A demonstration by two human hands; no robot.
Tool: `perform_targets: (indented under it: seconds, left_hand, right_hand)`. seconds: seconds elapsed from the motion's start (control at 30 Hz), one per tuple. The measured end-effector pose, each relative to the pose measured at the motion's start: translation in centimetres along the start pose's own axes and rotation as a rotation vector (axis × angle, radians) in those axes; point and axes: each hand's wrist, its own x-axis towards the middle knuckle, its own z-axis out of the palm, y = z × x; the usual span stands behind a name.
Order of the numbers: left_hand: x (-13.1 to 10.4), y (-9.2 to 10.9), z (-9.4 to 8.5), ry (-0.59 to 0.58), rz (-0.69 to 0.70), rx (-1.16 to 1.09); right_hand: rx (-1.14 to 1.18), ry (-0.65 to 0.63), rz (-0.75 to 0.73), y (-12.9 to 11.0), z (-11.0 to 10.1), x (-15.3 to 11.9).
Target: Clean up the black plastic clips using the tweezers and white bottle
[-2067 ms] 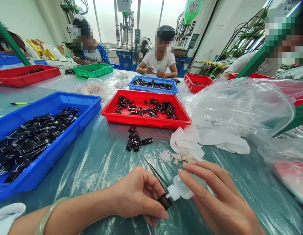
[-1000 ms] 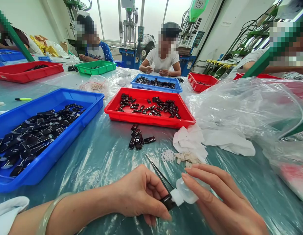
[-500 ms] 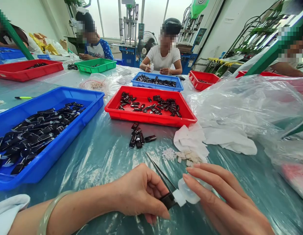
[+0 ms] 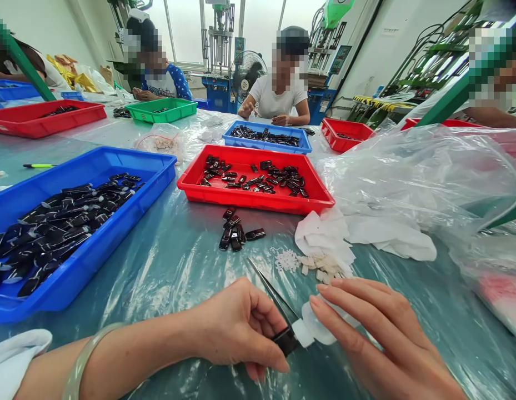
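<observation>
My left hand [image 4: 241, 328] is closed on a small black part [image 4: 286, 340], pinched between thumb and fingers at the lower middle. A pair of metal tweezers [image 4: 271, 284] points up and away beside that hand; its lower end is hidden behind the part. From the right, my right hand [image 4: 382, 333] holds a translucent white bottle [image 4: 318, 322] under its fingers. The bottle's white tip [image 4: 303, 332] meets the right end of the black part. Beyond my hands lie several loose black pieces [image 4: 235, 233], white bits [image 4: 286, 260] and beige bits [image 4: 322, 266].
A blue tray [image 4: 116, 233] of black parts stands at the left, a red tray [image 4: 258, 203] ahead. White cloths [image 4: 324, 236] and a clear plastic bag [image 4: 407, 172] lie to the right. Across the table sits a person [image 4: 278, 94] behind another blue tray [image 4: 268, 145].
The bottle tip has shifted slightly left against the black part. My hands otherwise keep almost the same pose. The person across has raised a hand a little and no longer shows the white item.
</observation>
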Motion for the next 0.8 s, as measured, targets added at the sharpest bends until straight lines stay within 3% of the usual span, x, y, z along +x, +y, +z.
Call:
perform_targets:
  seconds: [0.37,0.53,0.8]
  left_hand:
    - [-0.02,0.33,0.21,0.002,-0.018,0.012]
    - [0.0,0.23,0.32,-0.002,-0.019,0.01]
    - [-0.11,0.08,0.27,-0.021,-0.023,0.001]
  right_hand:
    - [-0.019,-0.009,0.037,-0.22,0.0,-0.14]
    - [-0.029,-0.099,-0.002,-0.08,-0.47,0.1]
    - [-0.007,-0.062,0.038,-0.28,-0.29,-0.15]
